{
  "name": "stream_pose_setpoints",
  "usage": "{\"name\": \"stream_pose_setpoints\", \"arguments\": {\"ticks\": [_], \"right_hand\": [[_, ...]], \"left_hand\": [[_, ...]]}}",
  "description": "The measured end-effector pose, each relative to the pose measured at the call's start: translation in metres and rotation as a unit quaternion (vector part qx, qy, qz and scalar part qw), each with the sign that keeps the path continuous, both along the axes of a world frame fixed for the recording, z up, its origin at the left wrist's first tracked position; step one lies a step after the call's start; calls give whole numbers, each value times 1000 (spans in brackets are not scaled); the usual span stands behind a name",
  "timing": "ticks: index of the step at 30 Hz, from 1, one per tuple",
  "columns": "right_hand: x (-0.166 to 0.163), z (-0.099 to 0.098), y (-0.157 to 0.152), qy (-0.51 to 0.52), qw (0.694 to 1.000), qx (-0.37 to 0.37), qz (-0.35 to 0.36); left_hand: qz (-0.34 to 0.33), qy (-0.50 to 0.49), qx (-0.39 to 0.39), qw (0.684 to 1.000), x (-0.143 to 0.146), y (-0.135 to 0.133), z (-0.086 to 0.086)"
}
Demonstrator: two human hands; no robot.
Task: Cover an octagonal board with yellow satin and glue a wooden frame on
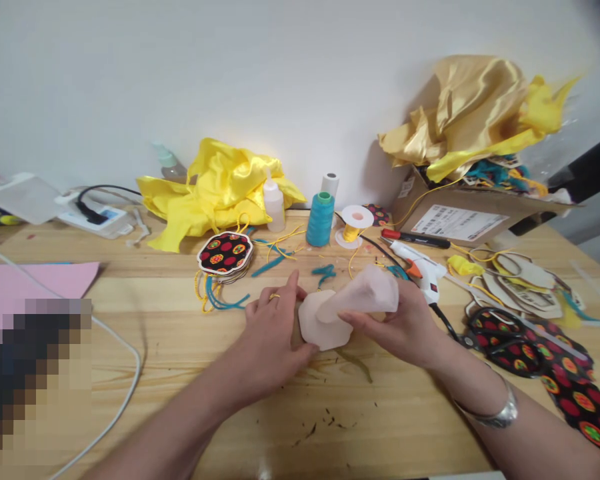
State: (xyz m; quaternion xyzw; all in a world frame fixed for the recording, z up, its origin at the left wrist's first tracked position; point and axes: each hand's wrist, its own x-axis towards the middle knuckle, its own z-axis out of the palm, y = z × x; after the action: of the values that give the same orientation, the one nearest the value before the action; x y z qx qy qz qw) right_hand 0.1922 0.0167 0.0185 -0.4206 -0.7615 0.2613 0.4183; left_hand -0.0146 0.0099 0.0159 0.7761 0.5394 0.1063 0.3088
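Note:
My left hand lies on the wooden table, its fingers pressed against the left edge of a flat pale pink piece. My right hand grips a pale pink strip of the same material, which bends up and away from the flat piece. A ring sits on a left finger and a silver bangle on the right wrist.
Behind the hands lie a stack of patterned black shapes, a teal thread cone, a yellow ribbon spool, a glue gun, scissors and yellow cloth. A cardboard box stands right; pink paper lies left.

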Motion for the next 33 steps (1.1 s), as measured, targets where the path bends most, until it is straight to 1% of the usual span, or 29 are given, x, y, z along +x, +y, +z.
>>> {"name": "stream_pose_setpoints", "arguments": {"ticks": [5,10,13,17,24,33], "right_hand": [[-2,-3,3,0,999,28,-27],[-1,-4,6,-6,996,49,-80],[-3,-4,4,6,996,24,-86],[-8,-5,1,22,998,-18,-63],[-13,-9,1,12,998,-39,-46],[-12,-9,6,20,994,-29,-104]], "left_hand": [[2,2,-2,1000,1,1,0],[-3,2,5,1000,0,2,0],[0,-1,5,1000,0,1,0],[6,-4,-2,1000,1,1,2],[8,1,-1,1000,1,1,1],[6,1,1,1000,0,1,1]]}}
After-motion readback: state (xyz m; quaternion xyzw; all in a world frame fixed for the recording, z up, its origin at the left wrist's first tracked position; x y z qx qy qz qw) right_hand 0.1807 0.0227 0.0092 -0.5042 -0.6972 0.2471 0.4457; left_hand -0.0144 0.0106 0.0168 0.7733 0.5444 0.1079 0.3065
